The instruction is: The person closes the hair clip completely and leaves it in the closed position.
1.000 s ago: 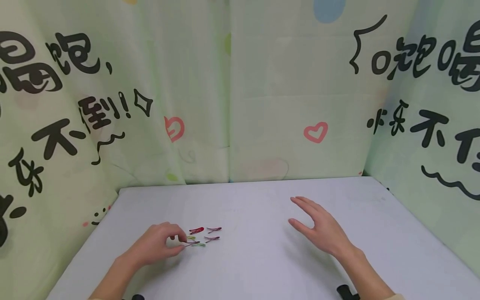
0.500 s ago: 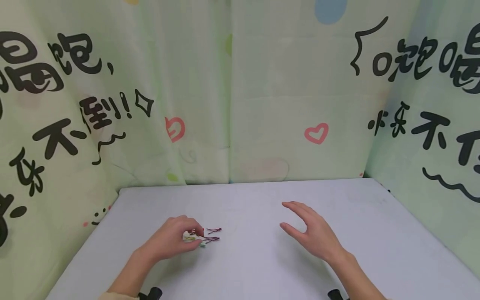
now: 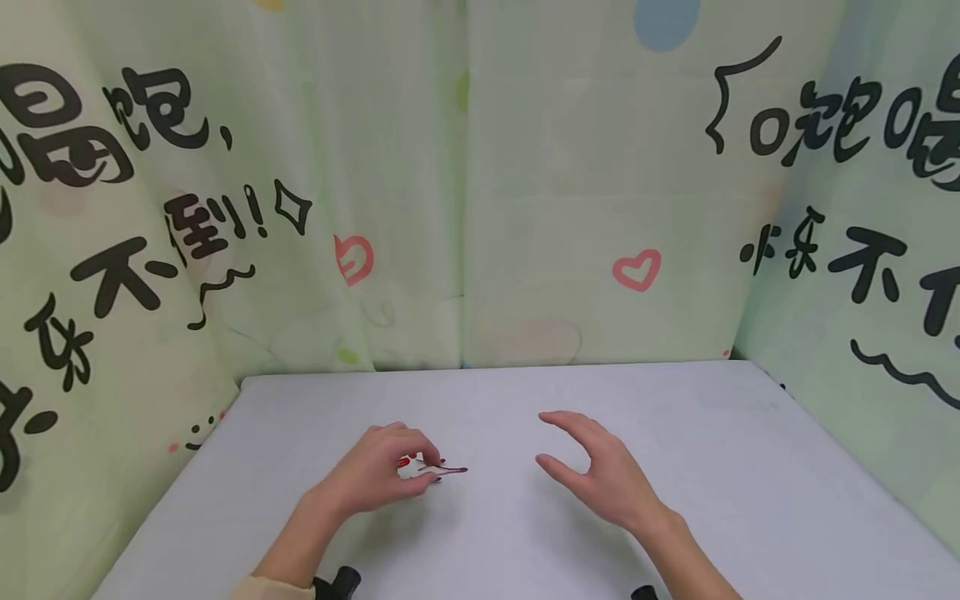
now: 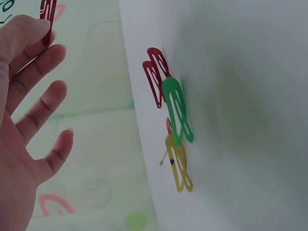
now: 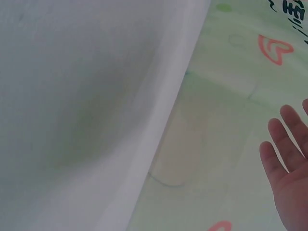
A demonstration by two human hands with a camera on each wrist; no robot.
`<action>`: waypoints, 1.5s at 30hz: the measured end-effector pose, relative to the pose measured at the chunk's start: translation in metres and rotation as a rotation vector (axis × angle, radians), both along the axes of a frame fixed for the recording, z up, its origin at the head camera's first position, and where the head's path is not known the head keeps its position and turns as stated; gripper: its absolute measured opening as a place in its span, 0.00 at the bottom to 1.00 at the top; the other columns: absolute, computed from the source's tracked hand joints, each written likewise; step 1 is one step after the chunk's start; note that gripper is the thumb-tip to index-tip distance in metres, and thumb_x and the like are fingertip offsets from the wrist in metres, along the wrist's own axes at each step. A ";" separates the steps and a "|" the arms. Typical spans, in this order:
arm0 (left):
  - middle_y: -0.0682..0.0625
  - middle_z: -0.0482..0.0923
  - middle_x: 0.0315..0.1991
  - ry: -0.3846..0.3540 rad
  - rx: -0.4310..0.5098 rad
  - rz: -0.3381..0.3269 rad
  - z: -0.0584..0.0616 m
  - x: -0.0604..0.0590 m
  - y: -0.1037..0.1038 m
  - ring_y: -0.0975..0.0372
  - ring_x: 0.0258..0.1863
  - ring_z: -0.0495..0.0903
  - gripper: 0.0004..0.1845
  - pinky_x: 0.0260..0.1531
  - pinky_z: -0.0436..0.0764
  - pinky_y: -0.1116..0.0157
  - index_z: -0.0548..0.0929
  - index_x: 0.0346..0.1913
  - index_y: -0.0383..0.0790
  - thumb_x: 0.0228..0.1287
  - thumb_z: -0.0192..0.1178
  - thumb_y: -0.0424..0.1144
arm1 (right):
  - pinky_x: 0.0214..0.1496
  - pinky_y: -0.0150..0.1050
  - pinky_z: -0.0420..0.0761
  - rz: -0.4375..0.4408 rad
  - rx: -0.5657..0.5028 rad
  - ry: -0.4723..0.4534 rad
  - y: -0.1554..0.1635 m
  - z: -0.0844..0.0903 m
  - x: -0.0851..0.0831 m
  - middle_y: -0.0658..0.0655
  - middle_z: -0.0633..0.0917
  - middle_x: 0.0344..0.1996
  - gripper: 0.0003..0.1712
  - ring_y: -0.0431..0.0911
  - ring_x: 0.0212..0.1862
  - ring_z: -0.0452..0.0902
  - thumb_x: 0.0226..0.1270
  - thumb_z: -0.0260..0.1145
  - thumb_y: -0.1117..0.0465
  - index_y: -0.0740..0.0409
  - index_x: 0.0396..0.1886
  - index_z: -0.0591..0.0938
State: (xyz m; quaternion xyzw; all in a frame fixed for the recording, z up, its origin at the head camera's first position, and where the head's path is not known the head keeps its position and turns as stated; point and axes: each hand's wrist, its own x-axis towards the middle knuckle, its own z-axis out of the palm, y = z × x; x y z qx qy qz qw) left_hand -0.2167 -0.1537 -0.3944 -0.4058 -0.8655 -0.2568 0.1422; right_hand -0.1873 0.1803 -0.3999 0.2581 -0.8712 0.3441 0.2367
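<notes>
Between thumb and fingertips, my left hand (image 3: 375, 472) pinches a dark red snap hair clip (image 3: 454, 470), its end pointing right above the table. The left wrist view shows that held hair clip (image 4: 48, 19) at the top left, the other fingers spread apart. Below lie a green hair clip (image 4: 174, 103), a yellow hair clip (image 4: 174, 154) and two dark red hair clips (image 4: 153, 79); a red hair clip (image 4: 169, 126) is mostly hidden behind them. My right hand (image 3: 603, 471) hovers over the table to the right, thumb and fingers apart, holding nothing.
A white-covered table (image 3: 495, 550) spans the space under both hands. Pale green curtains (image 3: 525, 208) with black lettering and pink hearts hang behind it and on both sides.
My left hand has moved right with the dark red hair clip, passing over the clips on the table. The right hand has drifted left and slightly down, so the hands are closer together.
</notes>
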 end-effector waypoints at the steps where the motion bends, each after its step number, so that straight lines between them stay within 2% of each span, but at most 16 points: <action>1: 0.68 0.83 0.36 0.000 0.004 -0.005 0.001 0.000 0.002 0.70 0.35 0.76 0.10 0.38 0.72 0.63 0.86 0.38 0.54 0.55 0.74 0.36 | 0.62 0.41 0.75 0.012 -0.005 0.009 -0.002 -0.001 0.000 0.43 0.81 0.58 0.29 0.44 0.62 0.76 0.61 0.76 0.58 0.50 0.63 0.81; 6: 0.67 0.82 0.34 -0.003 0.022 -0.019 0.004 -0.001 0.009 0.66 0.36 0.78 0.09 0.39 0.74 0.62 0.86 0.37 0.53 0.56 0.73 0.35 | 0.60 0.41 0.77 0.065 -0.017 0.052 -0.012 -0.004 -0.001 0.45 0.83 0.56 0.27 0.45 0.59 0.78 0.60 0.77 0.61 0.51 0.60 0.81; 12: 0.67 0.82 0.33 0.014 0.045 -0.026 0.004 -0.001 0.018 0.70 0.35 0.76 0.09 0.39 0.74 0.62 0.87 0.37 0.52 0.56 0.73 0.35 | 0.58 0.42 0.78 0.090 -0.032 0.049 -0.024 -0.005 0.000 0.42 0.83 0.54 0.26 0.43 0.58 0.78 0.59 0.78 0.61 0.50 0.58 0.82; 17: 0.63 0.84 0.34 0.009 0.075 -0.033 0.004 -0.001 0.024 0.69 0.36 0.76 0.08 0.39 0.73 0.61 0.87 0.37 0.52 0.57 0.72 0.35 | 0.55 0.42 0.80 0.112 -0.055 0.049 -0.034 -0.004 -0.002 0.41 0.84 0.50 0.23 0.42 0.55 0.79 0.57 0.79 0.60 0.51 0.54 0.84; 28: 0.65 0.84 0.33 0.009 0.152 -0.063 -0.001 -0.003 0.031 0.67 0.34 0.78 0.10 0.38 0.76 0.63 0.86 0.36 0.52 0.55 0.73 0.33 | 0.49 0.37 0.80 0.191 -0.100 0.173 -0.046 -0.007 -0.007 0.41 0.86 0.42 0.17 0.41 0.47 0.80 0.53 0.80 0.66 0.51 0.43 0.87; 32: 0.63 0.84 0.33 -0.001 0.189 -0.087 -0.002 -0.004 0.032 0.65 0.34 0.80 0.09 0.38 0.79 0.62 0.86 0.36 0.50 0.56 0.72 0.33 | 0.47 0.36 0.79 0.204 -0.108 0.205 -0.049 -0.006 -0.008 0.40 0.86 0.38 0.16 0.39 0.43 0.80 0.54 0.79 0.67 0.48 0.41 0.87; 36: 0.61 0.85 0.33 -0.016 0.211 -0.115 -0.002 -0.004 0.034 0.67 0.35 0.79 0.08 0.38 0.80 0.65 0.86 0.37 0.49 0.57 0.72 0.33 | 0.45 0.37 0.78 0.214 -0.109 0.227 -0.052 -0.004 -0.010 0.38 0.85 0.34 0.15 0.38 0.40 0.79 0.53 0.79 0.67 0.45 0.38 0.87; 42: 0.62 0.85 0.34 -0.082 0.228 -0.127 -0.003 -0.003 0.037 0.67 0.36 0.77 0.09 0.39 0.81 0.68 0.87 0.37 0.48 0.57 0.72 0.31 | 0.45 0.39 0.78 0.244 -0.107 0.233 -0.055 -0.005 -0.011 0.38 0.85 0.32 0.14 0.37 0.38 0.80 0.53 0.79 0.68 0.46 0.36 0.88; 45: 0.64 0.84 0.33 -0.085 0.227 -0.121 -0.005 -0.002 0.038 0.68 0.36 0.77 0.07 0.39 0.81 0.68 0.87 0.37 0.48 0.58 0.71 0.32 | 0.44 0.38 0.77 0.266 -0.104 0.229 -0.056 -0.006 -0.010 0.37 0.85 0.31 0.14 0.37 0.37 0.79 0.53 0.79 0.69 0.47 0.35 0.88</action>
